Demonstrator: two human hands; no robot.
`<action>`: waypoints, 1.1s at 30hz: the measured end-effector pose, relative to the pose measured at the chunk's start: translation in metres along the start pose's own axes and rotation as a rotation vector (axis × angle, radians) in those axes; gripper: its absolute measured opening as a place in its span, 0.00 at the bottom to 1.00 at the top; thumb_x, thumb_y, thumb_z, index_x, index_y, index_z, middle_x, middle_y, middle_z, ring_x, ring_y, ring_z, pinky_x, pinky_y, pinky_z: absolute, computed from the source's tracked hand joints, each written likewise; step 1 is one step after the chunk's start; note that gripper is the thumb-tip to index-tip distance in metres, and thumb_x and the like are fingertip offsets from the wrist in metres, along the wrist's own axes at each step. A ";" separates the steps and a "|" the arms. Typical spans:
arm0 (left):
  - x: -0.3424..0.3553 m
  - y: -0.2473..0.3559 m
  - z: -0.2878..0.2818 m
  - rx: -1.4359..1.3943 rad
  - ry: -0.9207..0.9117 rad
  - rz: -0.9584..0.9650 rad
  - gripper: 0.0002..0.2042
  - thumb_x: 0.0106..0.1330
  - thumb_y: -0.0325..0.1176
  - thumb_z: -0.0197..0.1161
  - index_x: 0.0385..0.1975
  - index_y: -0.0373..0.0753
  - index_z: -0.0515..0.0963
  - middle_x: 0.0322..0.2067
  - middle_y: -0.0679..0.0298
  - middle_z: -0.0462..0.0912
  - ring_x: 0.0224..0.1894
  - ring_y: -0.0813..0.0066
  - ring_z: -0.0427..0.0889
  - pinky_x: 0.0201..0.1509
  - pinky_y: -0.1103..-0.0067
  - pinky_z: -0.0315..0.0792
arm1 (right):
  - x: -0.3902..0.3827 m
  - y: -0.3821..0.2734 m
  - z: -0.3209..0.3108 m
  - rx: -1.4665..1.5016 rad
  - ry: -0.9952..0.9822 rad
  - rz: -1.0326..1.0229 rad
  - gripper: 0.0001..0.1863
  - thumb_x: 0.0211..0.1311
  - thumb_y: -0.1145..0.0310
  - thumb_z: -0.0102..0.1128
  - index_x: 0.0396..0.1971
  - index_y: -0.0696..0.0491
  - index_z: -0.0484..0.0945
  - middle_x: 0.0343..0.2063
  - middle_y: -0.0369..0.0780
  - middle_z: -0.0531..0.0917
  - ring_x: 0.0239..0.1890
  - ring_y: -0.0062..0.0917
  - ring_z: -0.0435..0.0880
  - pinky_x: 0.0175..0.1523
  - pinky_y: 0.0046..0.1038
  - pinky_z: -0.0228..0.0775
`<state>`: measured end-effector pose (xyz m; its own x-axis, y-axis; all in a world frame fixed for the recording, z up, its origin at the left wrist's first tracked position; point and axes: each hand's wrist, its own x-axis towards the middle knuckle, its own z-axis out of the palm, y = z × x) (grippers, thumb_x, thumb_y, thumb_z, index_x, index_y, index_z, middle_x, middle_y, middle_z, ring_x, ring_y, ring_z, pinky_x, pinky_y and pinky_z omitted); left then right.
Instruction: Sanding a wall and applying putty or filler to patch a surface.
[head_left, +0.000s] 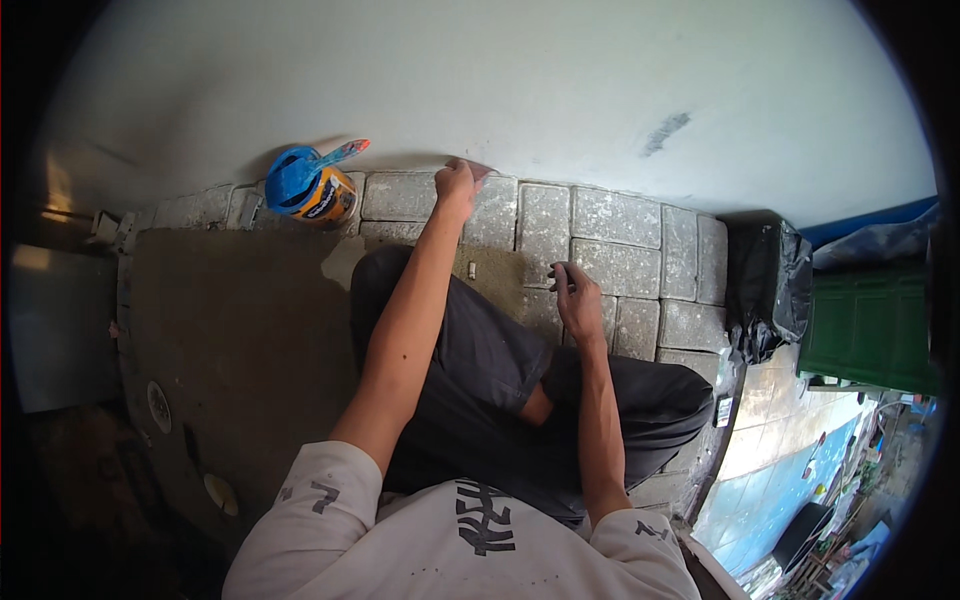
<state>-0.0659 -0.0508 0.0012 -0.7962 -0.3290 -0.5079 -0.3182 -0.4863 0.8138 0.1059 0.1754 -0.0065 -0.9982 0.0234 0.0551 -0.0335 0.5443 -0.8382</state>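
Observation:
At the foot of the pale wall (560,110), my left hand (457,187) is closed on a reddish-brown piece of sandpaper (482,171). Most of the sheet is hidden behind the fingers, and what shows lies against the wall. My right hand (581,303) hangs over the paving bricks, its fingers loosely bent and apart, holding nothing I can see. Its fingertips look dark with dust. To the left of my left hand stands a yellow and dark paint can (330,198) with a blue top. A paintbrush (345,152), blue with a red-orange end, rests across that top.
Grey paving bricks (617,217) run along the wall. A dark mat-like patch (240,320) covers the ground at left. On the right are a black plastic-wrapped bundle (765,285) and a green crate (868,325). A dark smudge (666,133) marks the wall.

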 end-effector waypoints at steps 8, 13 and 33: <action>-0.060 -0.002 0.023 0.496 -0.923 -0.171 0.20 0.69 0.42 0.62 0.53 0.34 0.76 0.42 0.59 0.84 0.38 0.69 0.85 0.50 0.75 0.80 | 0.003 0.004 -0.019 0.933 -0.260 0.501 0.26 0.74 0.54 0.48 0.58 0.61 0.70 0.47 0.43 0.82 0.43 0.26 0.82 0.44 0.28 0.73; -0.062 -0.021 0.011 1.141 -1.074 0.146 0.24 0.68 0.52 0.60 0.39 0.31 0.81 0.30 0.57 0.84 0.33 0.69 0.83 0.37 0.69 0.75 | 0.003 0.036 -0.007 0.837 0.075 0.547 0.26 0.70 0.53 0.56 0.56 0.58 0.72 0.44 0.38 0.80 0.44 0.23 0.79 0.43 0.27 0.71; 0.142 0.165 -0.544 1.375 0.646 0.691 0.33 0.54 0.52 0.74 0.51 0.30 0.77 0.46 0.55 0.82 0.46 0.63 0.80 0.54 0.69 0.71 | 0.002 0.031 -0.011 0.719 0.185 0.655 0.09 0.68 0.60 0.60 0.38 0.49 0.78 0.27 0.29 0.78 0.31 0.14 0.76 0.35 0.19 0.67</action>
<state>0.0482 -0.6185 -0.0903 -0.7524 -0.5923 0.2883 -0.4846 0.7941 0.3668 0.1036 0.2013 -0.0268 -0.8091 0.3019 -0.5042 0.4388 -0.2605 -0.8600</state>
